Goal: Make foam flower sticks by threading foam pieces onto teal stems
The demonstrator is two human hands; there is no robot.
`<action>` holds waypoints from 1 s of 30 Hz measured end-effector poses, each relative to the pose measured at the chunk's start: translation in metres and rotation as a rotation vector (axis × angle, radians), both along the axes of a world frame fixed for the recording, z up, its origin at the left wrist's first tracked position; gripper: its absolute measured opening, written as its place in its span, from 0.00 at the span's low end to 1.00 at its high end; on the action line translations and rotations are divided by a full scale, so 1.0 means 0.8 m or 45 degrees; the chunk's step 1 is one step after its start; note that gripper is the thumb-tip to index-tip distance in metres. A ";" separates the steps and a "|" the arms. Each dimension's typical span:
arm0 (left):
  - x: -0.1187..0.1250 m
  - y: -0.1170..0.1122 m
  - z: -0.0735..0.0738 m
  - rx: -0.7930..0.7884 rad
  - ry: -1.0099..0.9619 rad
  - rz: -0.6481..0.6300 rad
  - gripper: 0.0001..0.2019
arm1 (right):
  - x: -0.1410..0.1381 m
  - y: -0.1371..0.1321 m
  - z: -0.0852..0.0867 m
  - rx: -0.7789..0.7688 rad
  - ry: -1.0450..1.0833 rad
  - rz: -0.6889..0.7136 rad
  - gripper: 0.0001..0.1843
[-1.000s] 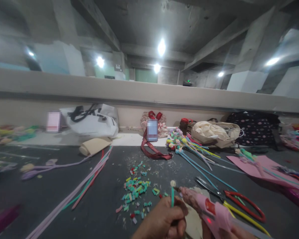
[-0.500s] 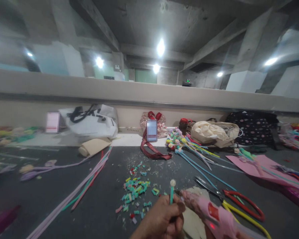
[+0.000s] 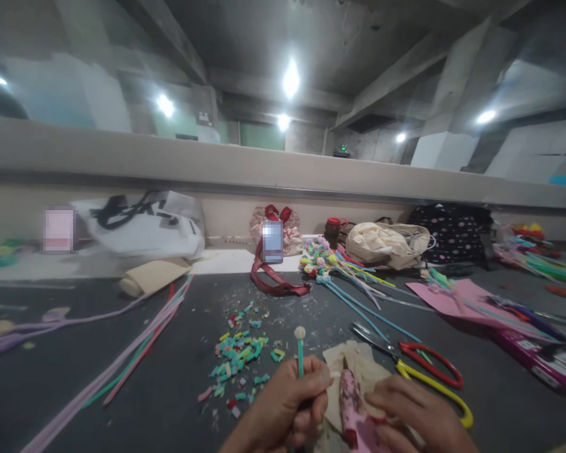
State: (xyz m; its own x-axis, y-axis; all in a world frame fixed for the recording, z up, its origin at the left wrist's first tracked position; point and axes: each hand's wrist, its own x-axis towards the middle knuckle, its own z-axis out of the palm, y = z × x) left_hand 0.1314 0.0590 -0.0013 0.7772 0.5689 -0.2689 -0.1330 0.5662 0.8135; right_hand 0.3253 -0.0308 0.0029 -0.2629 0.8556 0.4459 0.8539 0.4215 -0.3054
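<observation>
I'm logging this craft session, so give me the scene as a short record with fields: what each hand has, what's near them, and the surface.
left hand: closed around a green stick with a pale ball on its tip, held upright
right hand: resting on a pink glue gun, nozzle pointing away
under the glue gun: beige paper
right of hands: scissors with red and yellow handles, lying flat
left of hands: pile of small coloured scraps
surface: dark table
</observation>
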 end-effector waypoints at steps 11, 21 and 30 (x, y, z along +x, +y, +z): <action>-0.001 0.001 -0.005 0.091 -0.004 -0.207 0.08 | -0.049 0.031 0.015 -0.249 0.518 0.065 0.06; -0.001 -0.002 -0.007 0.128 0.055 -0.297 0.12 | -0.037 0.026 0.004 -0.691 0.993 0.115 0.07; 0.008 -0.003 -0.008 0.118 0.038 -0.331 0.20 | -0.023 0.027 0.023 -0.604 0.898 0.064 0.05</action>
